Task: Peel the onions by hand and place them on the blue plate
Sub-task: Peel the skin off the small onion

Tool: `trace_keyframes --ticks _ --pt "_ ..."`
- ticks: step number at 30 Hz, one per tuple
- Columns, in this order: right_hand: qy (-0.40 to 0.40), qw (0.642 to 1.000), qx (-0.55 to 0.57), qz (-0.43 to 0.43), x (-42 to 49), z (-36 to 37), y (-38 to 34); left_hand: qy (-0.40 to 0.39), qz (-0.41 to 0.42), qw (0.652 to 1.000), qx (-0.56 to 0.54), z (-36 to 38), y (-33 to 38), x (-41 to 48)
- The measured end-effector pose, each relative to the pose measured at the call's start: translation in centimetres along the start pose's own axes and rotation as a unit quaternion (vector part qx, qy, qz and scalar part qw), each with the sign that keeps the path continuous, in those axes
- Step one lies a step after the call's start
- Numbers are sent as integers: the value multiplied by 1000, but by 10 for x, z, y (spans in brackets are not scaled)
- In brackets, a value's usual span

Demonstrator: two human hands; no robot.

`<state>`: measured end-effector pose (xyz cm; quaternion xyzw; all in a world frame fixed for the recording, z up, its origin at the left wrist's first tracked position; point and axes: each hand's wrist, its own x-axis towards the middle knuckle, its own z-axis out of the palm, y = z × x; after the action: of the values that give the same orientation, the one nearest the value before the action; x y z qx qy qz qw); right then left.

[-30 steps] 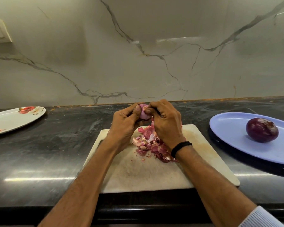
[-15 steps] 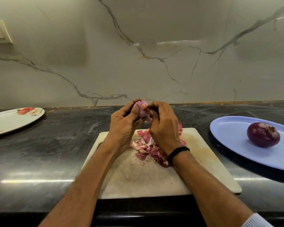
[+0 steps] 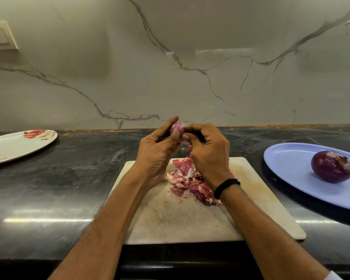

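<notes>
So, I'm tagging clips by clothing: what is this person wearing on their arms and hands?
The left hand and right hand are gloveless. A black band circles the right wrist. A pale ribbed sleeve cuff shows at the bottom right corner, on the right arm; the left forearm shows no sleeve.

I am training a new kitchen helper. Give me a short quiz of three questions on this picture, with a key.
1. Fill in: the blue plate holds ___ dark purple onion.
2. True or false: the small onion lies on the cutting board.
3. Where is the pile of peels? A) on the blue plate B) on the cutting board C) beside the dark purple onion
Key: 1 one. 2 false: the left hand and the right hand hold it up. 3 B.
</notes>
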<state>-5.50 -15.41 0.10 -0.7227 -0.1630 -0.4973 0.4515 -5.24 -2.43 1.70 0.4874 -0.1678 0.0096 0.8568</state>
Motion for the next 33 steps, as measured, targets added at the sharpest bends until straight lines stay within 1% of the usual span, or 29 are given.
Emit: trace_keyframes --ticks 8,13,19,24,29,33 --pt "-10 998 40 39 0 -2 -2 -7 1 1000 21 -5 1 2" --pt "-21 998 18 54 2 -1 -2 -1 11 999 37 -6 1 4" --pt "-19 999 -24 23 0 0 0 5 4 999 41 -3 1 0" --pt "10 998 -63 -25 -3 2 -2 10 -11 1000 5 2 -1 0" --pt "22 999 -11 20 -5 6 -5 29 -23 997 -66 6 -2 1" --pt "6 1000 -10 -3 -6 7 -6 37 -19 996 -75 5 -1 2"
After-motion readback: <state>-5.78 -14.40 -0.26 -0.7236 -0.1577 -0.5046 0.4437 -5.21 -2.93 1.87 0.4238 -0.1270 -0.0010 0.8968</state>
